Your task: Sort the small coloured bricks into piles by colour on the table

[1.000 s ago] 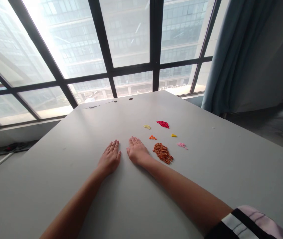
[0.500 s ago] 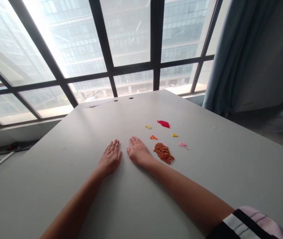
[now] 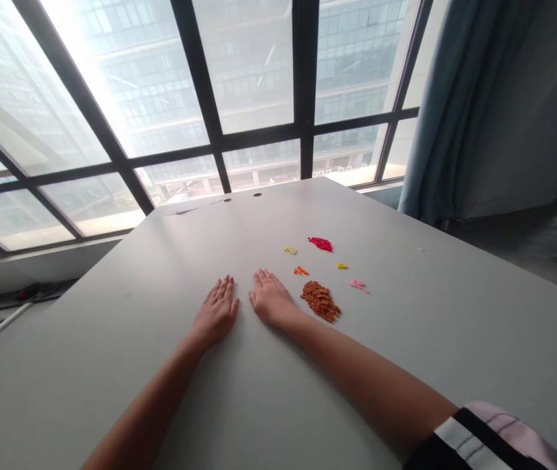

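Palm down on the white table [image 3: 126, 346], my left hand [image 3: 216, 309] lies flat with its fingers stretched out, holding nothing. My right hand [image 3: 269, 297] rests flat beside it, a small gap between the two thumbs. Just right of my right hand is a pile of small brown pieces [image 3: 321, 301]. Beyond it lie a few orange pieces [image 3: 301, 270], pale yellow pieces [image 3: 289, 249] and a heap of red pieces [image 3: 320, 244]. A yellow piece or cluster [image 3: 342, 266] and some pink pieces [image 3: 358, 285] are farther right. They look like tiny building bricks, too small to be sure.
Large windows with dark frames [image 3: 304, 98] stand behind the table's far edge. A blue-grey curtain [image 3: 435, 130] hangs at the right. Two round holes, one of them a dark hole [image 3: 257, 194], are near the far edge. A thin flat sheet [image 3: 200, 206] lies at the far left.
The view has shifted very slightly. Both hands stay flat in the same place, and the piles have not moved.
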A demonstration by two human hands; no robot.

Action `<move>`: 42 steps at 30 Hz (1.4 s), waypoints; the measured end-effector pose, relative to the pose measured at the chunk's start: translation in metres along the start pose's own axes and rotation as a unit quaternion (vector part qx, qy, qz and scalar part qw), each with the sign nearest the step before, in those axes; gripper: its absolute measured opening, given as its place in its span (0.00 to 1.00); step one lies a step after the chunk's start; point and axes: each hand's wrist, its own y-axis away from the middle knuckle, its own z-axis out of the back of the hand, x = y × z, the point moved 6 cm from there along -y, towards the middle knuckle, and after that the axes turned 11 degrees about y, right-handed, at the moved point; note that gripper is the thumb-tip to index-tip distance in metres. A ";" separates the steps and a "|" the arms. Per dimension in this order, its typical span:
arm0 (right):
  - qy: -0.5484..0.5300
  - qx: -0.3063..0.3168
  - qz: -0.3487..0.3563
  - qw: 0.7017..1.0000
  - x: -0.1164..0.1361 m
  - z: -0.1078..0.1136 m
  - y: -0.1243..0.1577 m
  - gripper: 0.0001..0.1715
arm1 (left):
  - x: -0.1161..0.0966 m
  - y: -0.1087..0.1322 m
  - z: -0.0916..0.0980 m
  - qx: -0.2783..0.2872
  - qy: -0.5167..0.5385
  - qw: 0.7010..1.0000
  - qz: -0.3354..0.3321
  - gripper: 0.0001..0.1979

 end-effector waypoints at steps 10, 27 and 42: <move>-0.097 -0.117 0.050 0.987 -0.037 0.068 0.034 0.24 | -0.021 0.007 0.037 -0.091 0.032 0.993 -0.073 0.23; 0.020 -0.014 -0.108 0.994 -0.141 0.030 0.046 0.33 | -0.140 0.026 0.045 -0.055 0.062 0.960 -0.266 0.15; -0.018 -0.068 -0.138 0.988 -0.216 0.057 -0.031 0.26 | -0.181 0.004 0.018 0.075 0.138 0.943 -0.294 0.33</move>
